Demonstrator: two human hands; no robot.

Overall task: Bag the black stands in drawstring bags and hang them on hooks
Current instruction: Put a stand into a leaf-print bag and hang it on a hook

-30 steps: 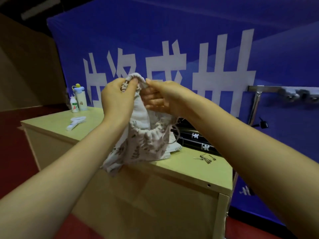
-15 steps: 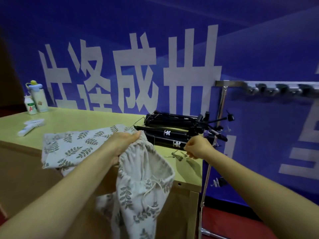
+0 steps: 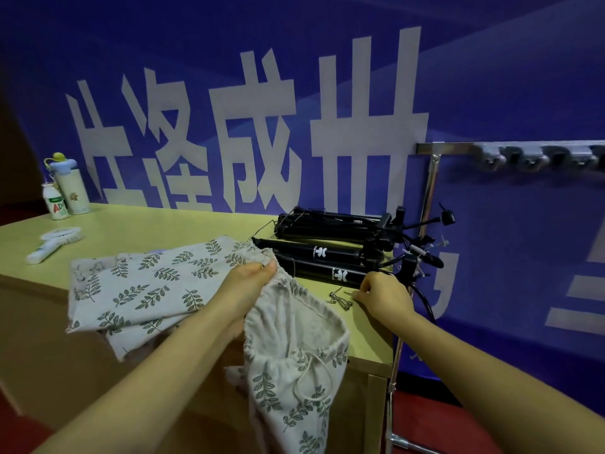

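Observation:
A leaf-print drawstring bag (image 3: 291,362) hangs open over the table's front edge, and my left hand (image 3: 248,283) pinches its rim. More leaf-print bags (image 3: 144,286) lie flat in a pile on the table to the left. Several folded black stands (image 3: 327,253) lie side by side at the table's right end. My right hand (image 3: 379,293) sits with curled fingers at the near end of the closest stand; I cannot tell if it grips the stand. A metal rail with grey hooks (image 3: 530,158) runs at the upper right.
The light wooden table (image 3: 163,224) carries two bottles (image 3: 65,188) at the far left, a white brush (image 3: 54,242) and small metal clips (image 3: 340,298) by my right hand. A blue banner with white characters (image 3: 248,126) backs everything. The rack's pole (image 3: 429,198) stands beside the table.
A second ago both hands held the bag's mouth up high. My left hand has lowered the bag to the table edge, and my right hand has let go and reached to the nearest stand.

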